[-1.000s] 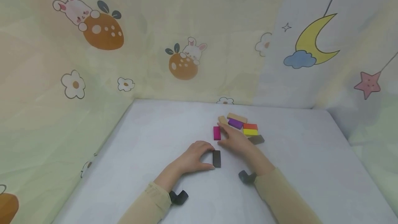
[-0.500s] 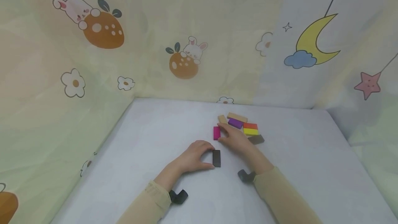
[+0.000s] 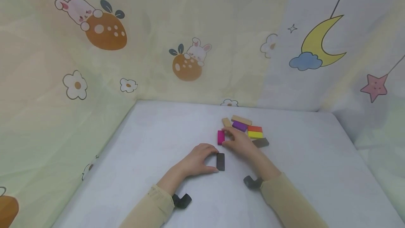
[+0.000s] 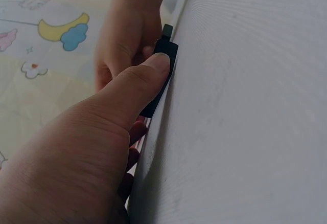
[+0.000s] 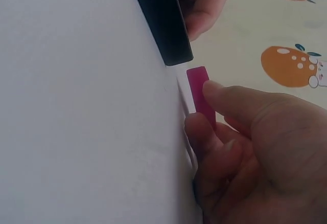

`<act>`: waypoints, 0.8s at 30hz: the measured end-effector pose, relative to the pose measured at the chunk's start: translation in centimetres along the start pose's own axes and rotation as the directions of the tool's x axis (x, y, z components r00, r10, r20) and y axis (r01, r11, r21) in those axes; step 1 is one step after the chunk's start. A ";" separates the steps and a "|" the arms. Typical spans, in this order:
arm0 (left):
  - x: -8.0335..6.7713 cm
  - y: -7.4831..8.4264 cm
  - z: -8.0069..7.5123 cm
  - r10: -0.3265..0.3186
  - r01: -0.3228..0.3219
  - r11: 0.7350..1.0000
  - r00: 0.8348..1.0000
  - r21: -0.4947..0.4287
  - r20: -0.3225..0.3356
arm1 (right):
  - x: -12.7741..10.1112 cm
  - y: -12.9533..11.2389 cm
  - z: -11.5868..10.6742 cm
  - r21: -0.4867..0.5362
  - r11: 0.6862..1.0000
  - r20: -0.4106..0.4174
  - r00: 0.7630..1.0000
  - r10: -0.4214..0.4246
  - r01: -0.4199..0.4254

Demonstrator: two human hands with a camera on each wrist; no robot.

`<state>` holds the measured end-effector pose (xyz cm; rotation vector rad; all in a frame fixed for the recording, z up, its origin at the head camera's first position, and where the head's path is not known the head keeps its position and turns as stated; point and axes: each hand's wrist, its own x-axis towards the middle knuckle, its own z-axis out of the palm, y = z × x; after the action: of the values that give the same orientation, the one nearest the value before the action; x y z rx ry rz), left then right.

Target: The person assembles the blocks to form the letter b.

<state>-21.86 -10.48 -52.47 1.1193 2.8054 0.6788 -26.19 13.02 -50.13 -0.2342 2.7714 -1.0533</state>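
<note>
Your left hand [image 3: 198, 159] is pinching the black block [image 3: 220, 161]; your right hand [image 3: 239, 140] is gripping the magenta block [image 3: 220, 137]. Both likely light, rigid, smooth; hold the long edges.

Right hand [image 3: 238, 140]: drawn back toward the person, fingers now curled against the pink block [image 3: 220, 137]. Pink block: shifted slightly nearer the black block [image 3: 220, 161].
</note>
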 end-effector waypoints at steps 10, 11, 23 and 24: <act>-0.2 0.4 -0.4 -0.010 0.010 1.000 1.000 -0.012 0.001 | -1.3 0.6 -0.1 0.002 0.999 0.013 0.999 -0.042 0.042; -0.2 0.3 -0.5 -0.014 0.014 1.000 1.000 -0.017 0.002 | -1.4 0.6 -0.1 0.010 0.999 0.020 0.999 -0.036 0.036; -0.2 0.3 -0.3 -0.011 0.011 1.000 1.000 -0.015 -0.003 | -2.2 0.2 0.5 -0.004 0.999 0.027 0.998 -0.050 0.051; -0.2 0.2 -0.3 -0.010 0.010 1.000 1.000 -0.013 -0.004 | -2.3 0.2 0.5 -0.010 0.998 0.024 0.998 -0.066 0.066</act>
<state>-21.64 -10.55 -52.13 1.1026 2.8041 0.6986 -23.87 13.28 -50.43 -0.3401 2.7669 -1.0434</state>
